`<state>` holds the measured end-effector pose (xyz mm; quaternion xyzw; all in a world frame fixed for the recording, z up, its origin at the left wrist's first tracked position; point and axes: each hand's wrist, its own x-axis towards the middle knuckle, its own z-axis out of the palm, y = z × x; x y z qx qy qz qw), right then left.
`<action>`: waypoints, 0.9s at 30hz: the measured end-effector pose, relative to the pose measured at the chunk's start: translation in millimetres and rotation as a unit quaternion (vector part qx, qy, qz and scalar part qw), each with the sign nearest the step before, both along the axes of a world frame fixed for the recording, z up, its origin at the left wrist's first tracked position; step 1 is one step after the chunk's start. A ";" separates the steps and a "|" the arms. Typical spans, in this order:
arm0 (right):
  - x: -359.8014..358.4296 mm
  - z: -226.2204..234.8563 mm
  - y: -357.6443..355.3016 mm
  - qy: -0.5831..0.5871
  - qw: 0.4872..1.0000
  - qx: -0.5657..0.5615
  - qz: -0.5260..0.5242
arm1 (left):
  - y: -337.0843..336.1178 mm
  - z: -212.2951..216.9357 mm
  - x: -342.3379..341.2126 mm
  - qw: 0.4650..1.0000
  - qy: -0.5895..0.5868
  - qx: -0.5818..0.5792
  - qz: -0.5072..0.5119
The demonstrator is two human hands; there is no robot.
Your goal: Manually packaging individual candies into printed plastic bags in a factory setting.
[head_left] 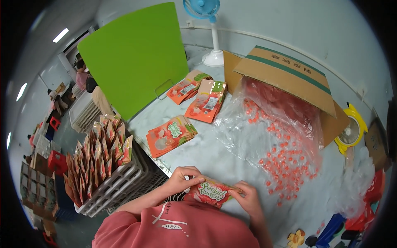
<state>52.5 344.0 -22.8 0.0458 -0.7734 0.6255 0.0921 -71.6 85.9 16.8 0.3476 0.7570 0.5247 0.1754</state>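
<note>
Close to my body I hold a red and green printed pouch (212, 194) by its two upper corners. My left hand (183, 182) pinches the left corner between thumb and fingers. The right corner is gripped by my right hand (247, 198), thumb in front. Ahead on the table lies a stack of matching flat pouches (171, 135), printed side up. Two more piles, a middle one (206, 101) and a farther one (187, 89), show their backs. To the right, many wrapped red candies (287, 167) spill from a clear plastic bag (248, 140).
The bag comes out of an open cardboard box (285, 76). At left, a grey crate (120, 182) holds upright pouches (99, 153). A green board (136, 58) stands behind; a blue-white fan (214, 58) and a yellow fan (351, 129) flank the box. People work in the far left background.
</note>
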 end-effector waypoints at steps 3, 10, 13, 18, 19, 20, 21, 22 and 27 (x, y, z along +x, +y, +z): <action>1.6 -0.5 -2.9 -0.004 1.000 0.002 0.010 | -7.9 -5.1 6.9 0.998 -0.034 0.045 0.008; 3.2 10.5 -32.7 -0.113 0.981 -0.144 -0.061 | -27.9 -14.0 15.5 0.992 -0.002 0.101 0.080; -6.9 5.5 -36.8 -0.044 0.993 -0.105 -0.033 | -43.8 -8.6 20.7 0.987 -0.071 0.115 0.090; -22.3 41.4 -79.1 -0.003 0.999 -0.050 0.003 | -71.4 -8.8 49.2 0.920 -0.267 0.234 0.164; -27.8 42.9 -84.9 0.008 0.999 -0.039 0.017 | -80.7 -15.0 48.1 0.922 -0.251 0.244 0.167; -33.6 44.2 -88.8 0.020 0.999 -0.027 0.030 | -88.7 -11.5 48.4 0.919 -0.249 0.250 0.173; -38.7 46.7 -91.2 0.021 0.999 -0.024 0.038 | -98.4 -7.0 49.7 0.929 -0.205 0.249 0.182; -43.6 50.3 -93.1 -0.009 0.995 -0.009 0.095 | -109.5 -1.4 51.9 0.937 -0.160 0.247 0.190; -61.3 73.4 -151.7 -0.083 0.943 0.062 0.315 | -176.6 28.3 57.7 0.943 0.107 0.153 0.276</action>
